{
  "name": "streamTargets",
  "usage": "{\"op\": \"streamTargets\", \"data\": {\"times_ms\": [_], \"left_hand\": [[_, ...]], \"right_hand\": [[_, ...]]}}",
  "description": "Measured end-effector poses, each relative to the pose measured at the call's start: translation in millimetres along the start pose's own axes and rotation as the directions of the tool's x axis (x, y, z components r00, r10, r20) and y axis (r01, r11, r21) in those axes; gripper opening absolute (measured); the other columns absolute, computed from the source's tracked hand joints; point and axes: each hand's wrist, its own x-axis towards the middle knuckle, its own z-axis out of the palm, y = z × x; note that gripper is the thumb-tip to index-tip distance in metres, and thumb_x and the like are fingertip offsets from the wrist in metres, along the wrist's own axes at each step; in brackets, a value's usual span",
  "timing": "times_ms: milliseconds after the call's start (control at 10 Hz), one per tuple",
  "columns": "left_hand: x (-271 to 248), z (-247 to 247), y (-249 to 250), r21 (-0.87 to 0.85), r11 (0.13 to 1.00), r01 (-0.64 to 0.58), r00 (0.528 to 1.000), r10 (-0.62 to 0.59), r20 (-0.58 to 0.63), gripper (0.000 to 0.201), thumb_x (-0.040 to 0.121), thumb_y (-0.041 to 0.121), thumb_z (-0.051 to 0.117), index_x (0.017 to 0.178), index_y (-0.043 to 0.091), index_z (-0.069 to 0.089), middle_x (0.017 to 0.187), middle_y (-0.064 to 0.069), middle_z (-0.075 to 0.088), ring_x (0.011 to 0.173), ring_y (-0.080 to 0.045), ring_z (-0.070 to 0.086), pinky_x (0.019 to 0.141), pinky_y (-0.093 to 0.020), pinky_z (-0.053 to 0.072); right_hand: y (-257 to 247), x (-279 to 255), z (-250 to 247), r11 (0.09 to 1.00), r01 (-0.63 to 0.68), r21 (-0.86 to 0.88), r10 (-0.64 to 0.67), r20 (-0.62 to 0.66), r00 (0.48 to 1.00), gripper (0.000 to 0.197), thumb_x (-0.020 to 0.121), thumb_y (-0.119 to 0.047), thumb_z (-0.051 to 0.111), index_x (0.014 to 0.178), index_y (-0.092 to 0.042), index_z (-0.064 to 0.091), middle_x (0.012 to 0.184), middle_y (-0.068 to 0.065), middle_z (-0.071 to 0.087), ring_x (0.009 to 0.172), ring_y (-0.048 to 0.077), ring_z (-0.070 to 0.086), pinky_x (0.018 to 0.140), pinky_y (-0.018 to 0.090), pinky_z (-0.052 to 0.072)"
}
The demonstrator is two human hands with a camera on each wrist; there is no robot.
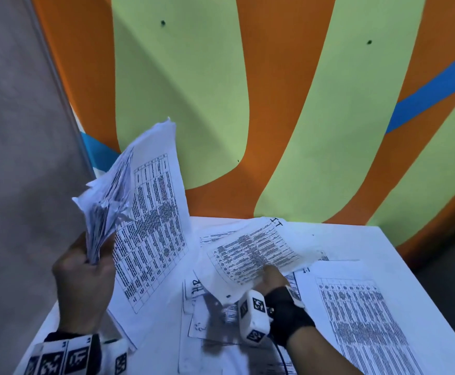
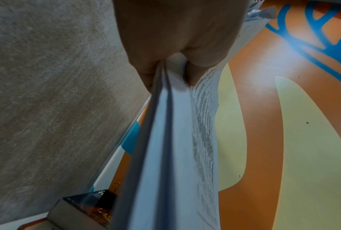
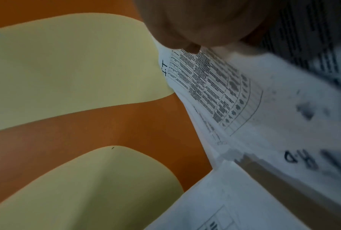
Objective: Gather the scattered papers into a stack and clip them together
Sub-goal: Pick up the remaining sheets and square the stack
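My left hand (image 1: pixel 85 269) grips a bundle of printed papers (image 1: pixel 145 212) by its lower edge and holds it upright above the table's left side; the left wrist view shows the same bundle (image 2: pixel 165 140) edge-on, pinched between thumb and fingers. My right hand (image 1: pixel 272 277) pinches the near edge of a single printed sheet marked "I.T" (image 1: pixel 256 250) and has it lifted off the table; in the right wrist view this sheet (image 3: pixel 215 87) curves away from the thumb. More printed sheets (image 1: pixel 361 320) lie scattered flat on the white table (image 1: pixel 369 239).
A box with binder clips (image 2: pixel 91 208) sits at the table's far left corner by the grey partition (image 1: pixel 18 158). An orange and green wall (image 1: pixel 221 104) rises right behind the table. A sheet marked "H.R" (image 1: pixel 196 290) lies under my right hand.
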Motion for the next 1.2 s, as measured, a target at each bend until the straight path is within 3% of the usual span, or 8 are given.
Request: {"op": "streamTargets", "data": {"times_ms": [300, 400, 500, 600, 700, 800, 1000, 1200], "left_hand": [[2.1, 15.7, -3.8, -0.052, 0.998, 0.038, 0.999, -0.036, 0.026, 0.031, 0.089, 0.023, 0.062, 0.074, -0.004, 0.059, 0.061, -0.024, 0.055, 0.054, -0.013, 0.037, 0.049, -0.03, 0.033], [4.1, 26.7, -10.7, -0.12, 0.991, 0.057, 0.998, -0.056, 0.015, 0.029, 0.089, 0.038, 0.061, 0.08, 0.011, 0.064, 0.063, 0.001, 0.062, 0.058, -0.003, 0.036, 0.047, -0.01, 0.029], [4.6, 36.3, -11.4, -0.15, 0.987, 0.057, 0.998, -0.053, 0.035, 0.022, 0.085, 0.057, 0.054, 0.08, 0.037, 0.06, 0.065, 0.016, 0.058, 0.069, -0.014, 0.045, 0.053, -0.001, 0.03], [1.9, 49.4, 0.3, -0.139, 0.989, 0.046, 0.999, -0.041, 0.036, 0.021, 0.09, 0.04, 0.059, 0.109, 0.032, 0.055, 0.078, 0.034, 0.063, 0.077, -0.019, 0.055, 0.064, -0.014, 0.04], [-1.9, 62.2, 16.8, -0.143, 0.99, 0.013, 0.997, -0.002, 0.071, 0.037, 0.091, 0.018, 0.061, 0.121, 0.015, 0.039, 0.095, 0.055, 0.05, 0.087, 0.025, 0.05, 0.078, -0.021, 0.039], [-9.4, 73.3, 22.4, -0.18, 0.983, 0.02, 0.994, 0.0, 0.109, 0.031, 0.091, 0.014, 0.061, 0.112, 0.001, 0.043, 0.072, 0.058, 0.046, 0.071, 0.039, 0.037, 0.065, -0.012, 0.036], [-18.1, 86.4, 19.4, -0.148, 0.985, 0.091, 0.984, -0.066, 0.167, 0.041, 0.089, 0.042, 0.06, 0.064, 0.011, 0.056, 0.062, -0.024, 0.058, 0.061, -0.022, 0.048, 0.053, -0.038, 0.039], [-29.5, 95.4, 44.5, -0.149, 0.967, 0.207, 0.961, -0.172, 0.217, 0.033, 0.089, 0.025, 0.062, 0.071, -0.001, 0.057, 0.065, -0.018, 0.057, 0.06, -0.02, 0.047, 0.057, -0.034, 0.039]], "right_hand": [[-37.3, -17.2, -18.9, 0.97, 0.234, 0.058, -0.228, -0.101, 0.968, 0.038, 0.087, -0.011, 0.064, 0.119, 0.007, 0.054, 0.117, 0.016, 0.061, 0.104, 0.036, 0.06, 0.077, 0.03, 0.045], [-69.3, -61.4, -62.2, 0.862, 0.507, 0.0, -0.507, -0.046, 0.861, 0.02, 0.082, -0.006, 0.071, 0.075, -0.004, 0.052, 0.066, -0.002, 0.056, 0.062, 0.014, 0.051, 0.064, 0.026, 0.046], [-99.5, -69.6, -137.8, 0.791, 0.612, -0.003, -0.612, 0.0, 0.791, 0.019, 0.073, -0.005, 0.078, 0.081, 0.007, 0.066, 0.074, 0.015, 0.068, 0.07, 0.019, 0.06, 0.067, 0.029, 0.048], [-111.9, -45.0, -218.7, 0.892, 0.445, -0.082, -0.438, 0.093, 0.894, 0.062, 0.054, -0.016, 0.085, 0.102, 0.016, 0.062, 0.098, 0.033, 0.064, 0.087, 0.037, 0.058, 0.083, 0.053, 0.05], [-96.0, -13.4, -276.9, 0.898, 0.263, -0.353, -0.284, -0.008, 0.959, 0.053, 0.057, -0.009, 0.085, 0.097, 0.019, 0.063, 0.09, 0.033, 0.068, 0.075, 0.035, 0.063, 0.072, 0.046, 0.053], [-63.3, 20.7, -305.5, 0.789, 0.087, -0.608, -0.266, -0.21, 0.941, 0.04, 0.071, -0.01, 0.081, 0.099, 0.014, 0.066, 0.095, 0.027, 0.07, 0.081, 0.032, 0.066, 0.069, 0.035, 0.053], [-29.5, 45.0, -298.1, 0.617, -0.042, -0.786, -0.324, -0.302, 0.897, 0.06, 0.062, -0.029, 0.085, 0.108, 0.004, 0.063, 0.11, 0.02, 0.066, 0.084, 0.028, 0.06, 0.071, 0.03, 0.048], [-24.0, 40.6, -288.2, 0.664, -0.067, -0.745, -0.299, -0.347, 0.889, 0.063, 0.063, -0.01, 0.085, 0.115, 0.008, 0.055, 0.117, 0.026, 0.061, 0.105, 0.037, 0.061, 0.079, 0.035, 0.05]]}}
